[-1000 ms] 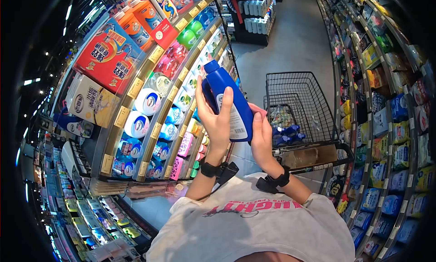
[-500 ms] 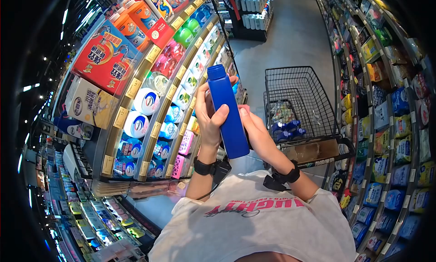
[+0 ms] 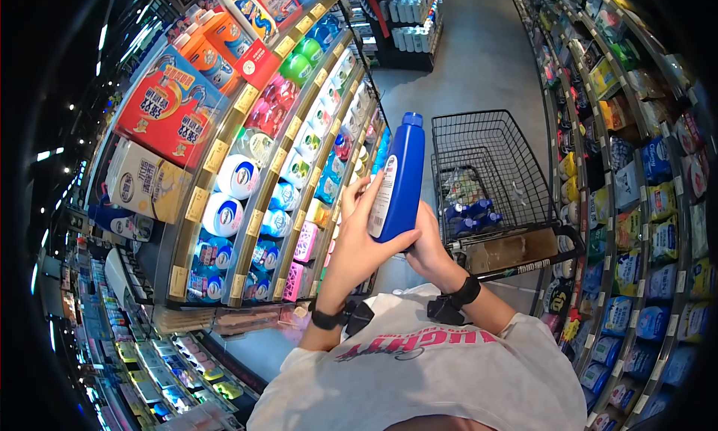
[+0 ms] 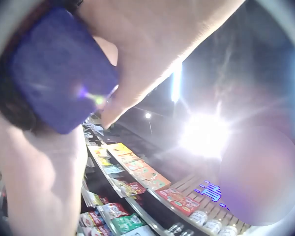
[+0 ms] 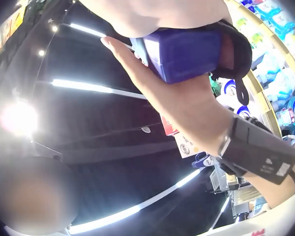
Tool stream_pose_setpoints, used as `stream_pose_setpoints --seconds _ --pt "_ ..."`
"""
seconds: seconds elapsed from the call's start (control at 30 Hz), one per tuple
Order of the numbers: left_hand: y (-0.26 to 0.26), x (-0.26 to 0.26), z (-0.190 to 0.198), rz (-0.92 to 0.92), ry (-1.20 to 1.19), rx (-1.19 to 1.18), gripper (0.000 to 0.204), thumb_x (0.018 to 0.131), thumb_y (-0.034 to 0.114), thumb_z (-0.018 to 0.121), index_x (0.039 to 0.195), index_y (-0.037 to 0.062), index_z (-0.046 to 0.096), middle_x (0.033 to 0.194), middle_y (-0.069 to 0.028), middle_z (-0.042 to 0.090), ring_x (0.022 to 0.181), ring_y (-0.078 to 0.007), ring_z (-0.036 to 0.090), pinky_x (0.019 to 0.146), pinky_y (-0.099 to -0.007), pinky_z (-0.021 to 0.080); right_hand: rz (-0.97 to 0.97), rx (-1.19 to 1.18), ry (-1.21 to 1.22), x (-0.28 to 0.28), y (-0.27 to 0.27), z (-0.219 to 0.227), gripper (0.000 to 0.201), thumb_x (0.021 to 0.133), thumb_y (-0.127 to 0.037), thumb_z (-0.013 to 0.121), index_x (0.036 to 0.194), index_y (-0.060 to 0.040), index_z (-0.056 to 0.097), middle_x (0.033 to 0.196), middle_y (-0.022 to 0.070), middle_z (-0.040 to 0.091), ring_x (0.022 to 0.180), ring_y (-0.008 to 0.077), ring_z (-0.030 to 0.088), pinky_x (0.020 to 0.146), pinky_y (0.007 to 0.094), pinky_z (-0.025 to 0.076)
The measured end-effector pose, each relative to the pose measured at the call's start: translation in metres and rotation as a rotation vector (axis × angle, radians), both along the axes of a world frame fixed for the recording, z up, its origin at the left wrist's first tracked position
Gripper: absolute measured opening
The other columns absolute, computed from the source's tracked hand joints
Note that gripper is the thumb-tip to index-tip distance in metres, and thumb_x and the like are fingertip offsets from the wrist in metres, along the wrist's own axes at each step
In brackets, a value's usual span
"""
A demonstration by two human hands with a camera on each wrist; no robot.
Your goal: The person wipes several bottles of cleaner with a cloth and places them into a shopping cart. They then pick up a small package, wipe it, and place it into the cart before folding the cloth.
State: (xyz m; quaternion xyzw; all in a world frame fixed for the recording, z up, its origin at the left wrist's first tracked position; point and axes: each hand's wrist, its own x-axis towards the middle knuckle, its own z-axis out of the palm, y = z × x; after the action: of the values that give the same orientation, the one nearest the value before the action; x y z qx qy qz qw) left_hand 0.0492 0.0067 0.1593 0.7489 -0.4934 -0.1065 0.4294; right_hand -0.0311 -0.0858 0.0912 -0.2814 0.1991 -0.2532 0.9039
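Note:
A tall blue plastic bottle with a blue cap stands tilted in front of the person's chest, its pale label turned to the left. The left hand holds its lower part, thumb across the base and fingers along the label side. Against the other side, the right hand grips low down; its fingers are mostly hidden behind the bottle. In the right wrist view the bottle's base shows between both hands, and a dark item with a loop lies beside it.
A black wire shopping cart stands ahead to the right, with several blue bottles inside. Close on the left, a shelf rack holds cleaning products and a red box. Packaged goods line the right shelves; the grey aisle floor runs between.
The bottle has turned from its plain narrow side to show its label on the left, and has swung right. The left hand has shifted down to the base, its thumb now across it.

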Motion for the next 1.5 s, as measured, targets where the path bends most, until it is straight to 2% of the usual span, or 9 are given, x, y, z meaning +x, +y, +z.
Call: stream_pose_setpoints --seconds 0.33,0.47,0.53,0.67,0.77,0.9,1.2,1.27,1.5 --pt "-0.002 -0.006 -0.009 0.058 -0.235 -0.237 0.086 0.076 0.009 0.081 0.150 -0.0007 0.039 0.143 -0.0255 0.051 0.130 -0.0363 0.055 0.107 -0.0429 0.045 -0.134 -0.285 -0.015 0.006 -0.001 0.029 0.049 0.111 -0.042 0.031 0.123 -0.0024 0.058 0.115 0.0073 0.066 0.102 0.0120 0.063 0.092 0.0276 0.050" --pt "0.010 0.001 -0.010 0.021 -0.023 -0.314 0.082 0.073 0.005 0.082 0.146 -0.0012 0.045 0.138 -0.0243 0.056 0.129 -0.0371 0.057 0.107 -0.0441 0.045 -0.145 -0.304 -0.191 0.008 -0.012 0.051 0.045 0.112 -0.037 0.030 0.126 -0.0020 0.055 0.118 0.0098 0.066 0.105 0.0132 0.065 0.092 0.0284 0.053" --pt "0.017 -0.001 -0.013 0.002 0.026 -0.321 0.080 0.074 0.003 0.082 0.145 -0.0026 0.046 0.136 -0.0215 0.059 0.126 -0.0308 0.060 0.106 -0.0415 0.047 -0.122 -0.469 -0.370 0.005 -0.027 0.073 0.055 0.111 -0.040 0.025 0.135 0.0056 0.046 0.133 0.0256 0.060 0.120 0.0289 0.063 0.107 0.0381 0.048" --pt "0.027 -0.007 -0.020 -0.033 0.467 -0.407 0.077 0.076 0.001 0.081 0.144 -0.0042 0.046 0.136 -0.0182 0.059 0.124 -0.0249 0.059 0.106 -0.0389 0.047 -0.247 -0.492 -0.402 -0.001 -0.026 0.096 0.042 0.112 -0.030 0.032 0.128 0.0032 0.053 0.127 0.0181 0.064 0.111 0.0253 0.065 0.097 0.0361 0.052" --pt "0.034 -0.003 -0.020 -0.052 0.566 -0.443 0.077 0.075 0.000 0.081 0.143 -0.0044 0.047 0.133 -0.0165 0.060 0.121 -0.0237 0.060 0.105 -0.0377 0.047 -0.535 -1.259 -0.262 0.000 -0.035 0.088 0.029 0.106 -0.011 0.044 0.124 0.0079 0.057 0.132 0.0235 0.060 0.118 0.0360 0.062 0.099 0.0420 0.050" --pt "0.044 0.009 -0.017 -0.128 0.731 -0.465 0.079 0.071 0.006 0.085 0.141 -0.0036 0.050 0.128 -0.0152 0.062 0.118 -0.0229 0.061 0.103 -0.0370 0.049 -0.628 -1.623 -0.175 -0.014 -0.030 0.098 0.037 0.098 -0.005 0.053 0.132 0.0083 0.054 0.132 0.0244 0.059 0.117 0.0414 0.062 0.099 0.0440 0.050" --pt "0.061 0.010 -0.038 -0.110 1.080 -0.550 0.081 0.070 0.024 0.087 0.138 -0.0015 0.051 0.123 -0.0136 0.067 0.112 -0.0233 0.066 0.098 -0.0384 0.053 -0.507 -1.486 -0.238 -0.003 0.003 0.094 0.044 0.098 -0.005 0.051 0.140 0.0099 0.049 0.144 0.0306 0.047 0.128 0.0452 0.054 0.106 0.0444 0.045" --pt "0.068 0.009 -0.045 -0.051 1.432 -0.661 0.080 0.071 0.027 0.087 0.138 0.0012 0.052 0.127 -0.0133 0.066 0.113 -0.0269 0.067 0.099 -0.0401 0.054 -0.450 -1.446 -0.290 -0.002 0.016 0.089 0.046 0.098 -0.005 0.051 0.142 0.0099 0.047 0.147 0.0316 0.044 0.130 0.0466 0.052 0.107 0.0448 0.044" --pt "0.079 0.022 -0.012 -0.048 1.200 -0.735 0.088 0.078 0.050 0.079 0.143 0.0013 0.046 0.137 -0.0140 0.060 0.119 -0.0276 0.063 0.105 -0.0413 0.051 -0.346 -1.584 -0.259 0.002 0.051 0.082 0.050 0.093 -0.016 0.060 0.136 0.0079 0.056 0.147 0.0299 0.045 0.134 0.0518 0.045 0.110 0.0541 0.039"
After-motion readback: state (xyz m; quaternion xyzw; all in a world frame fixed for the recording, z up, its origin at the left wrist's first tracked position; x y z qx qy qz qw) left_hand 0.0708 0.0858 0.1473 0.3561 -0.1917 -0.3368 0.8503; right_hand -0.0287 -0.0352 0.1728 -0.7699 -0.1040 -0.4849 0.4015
